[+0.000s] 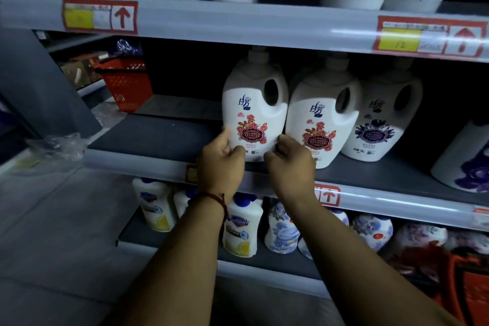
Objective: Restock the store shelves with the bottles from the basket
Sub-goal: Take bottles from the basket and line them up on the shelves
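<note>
White rose-label bottle upright on the grey shelf, left hand and right hand fingers curled round its base

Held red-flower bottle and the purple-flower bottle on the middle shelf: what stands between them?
A second red-flower bottle stands between the held bottle and the purple-flower bottle, seen in the head view.
</note>
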Available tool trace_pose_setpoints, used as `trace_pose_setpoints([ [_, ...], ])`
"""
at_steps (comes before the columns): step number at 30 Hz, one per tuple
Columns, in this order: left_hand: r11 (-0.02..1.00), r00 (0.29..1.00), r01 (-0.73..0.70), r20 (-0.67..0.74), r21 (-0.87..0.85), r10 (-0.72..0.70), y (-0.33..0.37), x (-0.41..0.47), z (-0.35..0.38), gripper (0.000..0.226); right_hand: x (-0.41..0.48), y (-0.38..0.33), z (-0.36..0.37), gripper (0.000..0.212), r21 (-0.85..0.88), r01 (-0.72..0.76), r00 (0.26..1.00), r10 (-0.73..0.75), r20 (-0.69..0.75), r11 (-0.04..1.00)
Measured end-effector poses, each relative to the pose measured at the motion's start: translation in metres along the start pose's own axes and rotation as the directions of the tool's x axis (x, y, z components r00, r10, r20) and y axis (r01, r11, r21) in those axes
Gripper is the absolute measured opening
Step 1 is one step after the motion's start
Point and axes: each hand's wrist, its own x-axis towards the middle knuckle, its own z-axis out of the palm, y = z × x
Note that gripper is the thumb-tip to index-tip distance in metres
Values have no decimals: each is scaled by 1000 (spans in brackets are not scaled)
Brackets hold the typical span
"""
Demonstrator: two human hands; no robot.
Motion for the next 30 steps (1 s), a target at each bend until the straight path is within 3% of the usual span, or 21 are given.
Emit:
trace_pose_setpoints([
  [4, 998, 997, 19, 81, -54, -14, -4, 6, 1, 54, -1, -2, -1, 20, -20, 21, 999, -21, -32, 1000],
  [8, 994, 990, 48, 139, -98, -34, -8, 12, 4, 51, -1, -2, -1, 14, -18, 23, 1000, -24, -9, 1000],
  [13, 991, 982, 48, 188, -125, -24, -8, 11, 2, 52, 2, -4, -3, 31, -53, 27, 999, -25, 28, 998],
  [25, 983, 989, 57, 144, -177, -31, -3, 6, 7, 67, 4, 0, -3, 5, -9, -16, 997, 17, 80, 1000],
  [30, 988, 983, 50, 182, -144, -24, -2, 6, 4, 58, 7, 1, -7, 7, -10, -36, 994, 37, 105, 999],
])
